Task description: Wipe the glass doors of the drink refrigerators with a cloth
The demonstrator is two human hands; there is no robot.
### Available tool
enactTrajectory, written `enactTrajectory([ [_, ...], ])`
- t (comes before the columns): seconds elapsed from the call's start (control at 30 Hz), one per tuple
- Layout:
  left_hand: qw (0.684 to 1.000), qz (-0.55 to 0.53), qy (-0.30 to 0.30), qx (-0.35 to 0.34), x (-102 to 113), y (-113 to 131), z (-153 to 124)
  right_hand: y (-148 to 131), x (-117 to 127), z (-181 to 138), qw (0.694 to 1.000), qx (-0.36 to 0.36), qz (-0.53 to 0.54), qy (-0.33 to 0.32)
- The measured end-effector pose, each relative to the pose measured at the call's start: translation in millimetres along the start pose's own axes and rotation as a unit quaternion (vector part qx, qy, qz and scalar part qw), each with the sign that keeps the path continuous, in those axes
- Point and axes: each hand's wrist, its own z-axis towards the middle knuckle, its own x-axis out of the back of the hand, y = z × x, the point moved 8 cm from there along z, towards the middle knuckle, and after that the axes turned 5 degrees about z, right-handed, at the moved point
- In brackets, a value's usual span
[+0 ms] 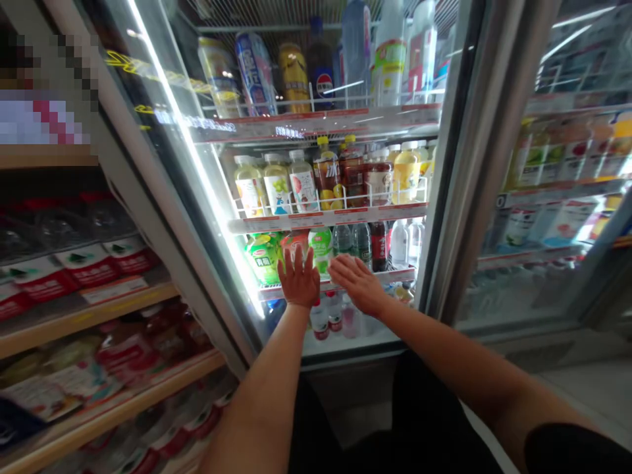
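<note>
Both my arms reach into an open drinks cooler. My left hand (pixel 298 279) is raised flat with fingers spread, in front of a red-labelled bottle (pixel 294 242) and a green-and-white bottle (pixel 320 248) on the third shelf (pixel 395 275). My right hand (pixel 356 282) lies palm down with fingers stretched out, just before clear water bottles (pixel 351 241) on the same shelf. Neither hand holds anything. A green bottle (pixel 263 258) stands left of my left hand.
The cooler's glass door (pixel 162 171) stands swung open to the left. Higher shelves hold juice bottles (pixel 276 185) and large bottles (pixel 257 72). Wooden shelves (pixel 89 313) of packaged goods are at left. A closed cooler door (pixel 553 197) is at right.
</note>
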Motion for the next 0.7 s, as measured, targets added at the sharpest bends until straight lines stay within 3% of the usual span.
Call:
enactTrajectory([
  [0.1, 1.000, 0.014, 0.005, -0.003, 0.9, -0.3, -0.1, -3.0, -2.8, -0.5, 0.998, 0.041, 0.010, -0.035],
  [0.3, 0.999, 0.023, 0.030, -0.031, 4.1, 3.6, 0.0, 29.4, 33.5, 43.9, 0.986, -0.090, -0.020, 0.139],
  [0.37, 0.999, 0.020, 0.030, -0.033, 3.9, 3.7, 0.1, 21.7, 25.8, 54.7, 0.990, -0.073, -0.010, 0.120],
  [0.5, 0.999, 0.022, 0.030, -0.034, 4.1, 3.5, -0.1, -6.2, 2.7, 68.2, 0.999, 0.030, 0.023, 0.010],
  [0.7, 1.000, 0.012, 0.013, -0.017, 1.9, 1.5, -0.6, 23.3, 35.9, 78.4, 0.980, -0.129, -0.014, 0.151],
])
